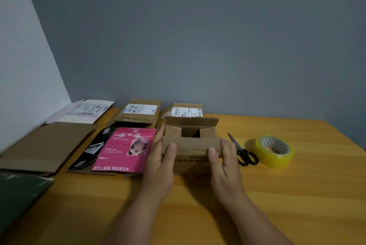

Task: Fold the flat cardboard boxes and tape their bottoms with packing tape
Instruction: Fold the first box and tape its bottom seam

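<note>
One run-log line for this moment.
step: folding flaps | both hands: left hand, right hand grip small box | tape roll, scissors: untouched

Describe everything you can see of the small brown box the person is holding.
The small brown box looks like plain corrugated cardboard with dark print on its near side. It stands on the wooden table, opened into shape, its flaps up and not taped. The left hand and right hand grip its sides, thumbs pressing on the near flap. Beside it lie scissors.
</note>
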